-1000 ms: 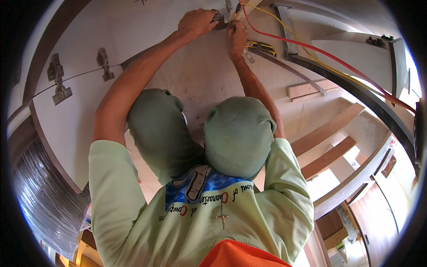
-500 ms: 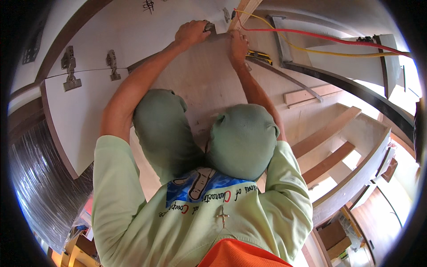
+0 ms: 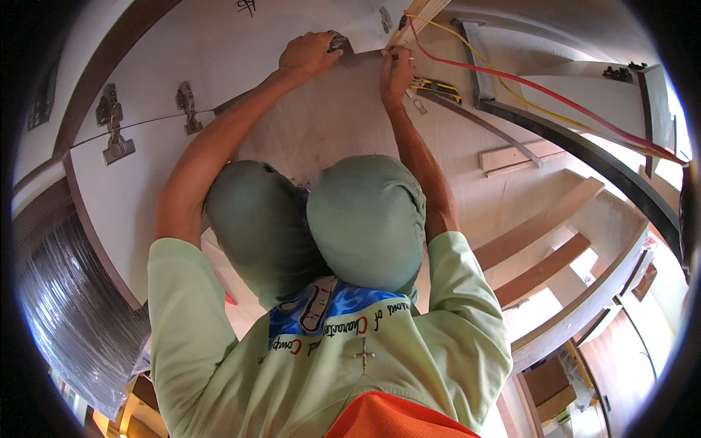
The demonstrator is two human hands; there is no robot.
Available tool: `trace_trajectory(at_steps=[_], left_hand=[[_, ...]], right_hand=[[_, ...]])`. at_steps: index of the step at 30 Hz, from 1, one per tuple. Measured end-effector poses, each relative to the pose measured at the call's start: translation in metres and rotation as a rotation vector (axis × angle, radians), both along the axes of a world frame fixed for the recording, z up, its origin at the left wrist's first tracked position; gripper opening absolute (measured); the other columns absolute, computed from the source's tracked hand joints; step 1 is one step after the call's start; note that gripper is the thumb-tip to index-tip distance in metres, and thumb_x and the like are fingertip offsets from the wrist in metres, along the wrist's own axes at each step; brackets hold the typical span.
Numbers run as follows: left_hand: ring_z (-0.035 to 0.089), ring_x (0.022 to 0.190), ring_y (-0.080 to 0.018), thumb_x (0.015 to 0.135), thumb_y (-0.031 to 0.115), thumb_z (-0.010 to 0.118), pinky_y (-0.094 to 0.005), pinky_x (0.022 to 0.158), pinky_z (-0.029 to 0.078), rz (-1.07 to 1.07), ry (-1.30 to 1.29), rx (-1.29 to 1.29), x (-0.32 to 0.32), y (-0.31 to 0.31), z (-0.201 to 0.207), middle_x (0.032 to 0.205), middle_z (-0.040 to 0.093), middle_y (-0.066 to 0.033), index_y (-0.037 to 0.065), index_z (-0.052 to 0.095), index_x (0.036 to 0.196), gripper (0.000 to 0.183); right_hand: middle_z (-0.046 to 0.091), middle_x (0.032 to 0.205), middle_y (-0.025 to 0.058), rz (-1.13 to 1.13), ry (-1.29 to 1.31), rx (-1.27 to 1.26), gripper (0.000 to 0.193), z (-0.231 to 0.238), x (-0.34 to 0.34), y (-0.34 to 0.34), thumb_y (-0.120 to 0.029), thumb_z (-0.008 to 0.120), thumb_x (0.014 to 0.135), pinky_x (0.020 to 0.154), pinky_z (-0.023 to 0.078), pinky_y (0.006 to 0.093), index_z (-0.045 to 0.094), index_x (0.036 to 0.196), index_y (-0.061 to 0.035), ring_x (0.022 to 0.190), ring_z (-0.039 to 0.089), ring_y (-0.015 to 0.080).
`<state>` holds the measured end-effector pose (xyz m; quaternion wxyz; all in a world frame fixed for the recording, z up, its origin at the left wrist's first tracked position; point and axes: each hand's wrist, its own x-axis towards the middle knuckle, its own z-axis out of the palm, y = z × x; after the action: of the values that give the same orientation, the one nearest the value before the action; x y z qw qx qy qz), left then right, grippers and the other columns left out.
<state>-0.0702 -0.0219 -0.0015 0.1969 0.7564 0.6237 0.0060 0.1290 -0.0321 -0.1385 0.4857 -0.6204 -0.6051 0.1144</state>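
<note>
Both arms reach far ahead, past my bent knees, over a pale wooden panel. My left hand (image 3: pixel 310 55) is closed round a small dark piece (image 3: pixel 337 42), partly hidden by its fingers, beside the panel's dark edge strip (image 3: pixel 369 56). A little to the right, my right hand (image 3: pixel 398 73) has its fingertips pinched together at the end of that strip, close to a raw wooden batten (image 3: pixel 420 20). What those fingertips hold, if anything, is too small to make out. A yellow and black hand tool (image 3: pixel 437 89) lies just right of my right wrist.
Metal hinges (image 3: pixel 115 124) sit on the white panel (image 3: pixel 95 190) at left. Red (image 3: pixel 504 73) and yellow cables cross the upper right, above a long dark bar (image 3: pixel 584 150). Wooden slats (image 3: pixel 544 223) form an open frame at right. Plastic-wrapped material (image 3: pixel 73 306) stands lower left.
My knees have shifted left and closer together. My right hand has moved slightly right along the strip, and my left slightly left. The view has turned a little.
</note>
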Motion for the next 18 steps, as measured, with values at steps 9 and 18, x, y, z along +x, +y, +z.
trace_trajectory(at_steps=[9,18], left_hand=[[0.067,0.092,-0.0338,0.091,0.036,0.061,-0.0458,0.082,0.053,0.027,-0.043,-0.072,-0.009,0.001,0.001,0.097,0.070,-0.0148,0.009,0.064,0.110,0.034],[0.067,0.090,-0.0345,0.091,0.036,0.062,-0.0453,0.082,0.053,0.039,-0.048,-0.080,-0.010,0.001,-0.001,0.094,0.070,-0.0147,0.007,0.064,0.106,0.033]], right_hand=[[0.059,0.095,0.0183,0.002,-0.176,0.014,0.010,-0.004,0.001,0.004,-0.006,0.062,0.087,0.075,0.043,0.0473,0.054,0.093,-0.0020,0.091,0.056,0.0403],[0.057,0.099,0.0207,0.023,-0.201,0.009,0.013,0.006,-0.004,-0.004,-0.002,0.062,0.086,0.081,0.043,0.0438,0.054,0.096,0.0003,0.091,0.055,0.0389]])
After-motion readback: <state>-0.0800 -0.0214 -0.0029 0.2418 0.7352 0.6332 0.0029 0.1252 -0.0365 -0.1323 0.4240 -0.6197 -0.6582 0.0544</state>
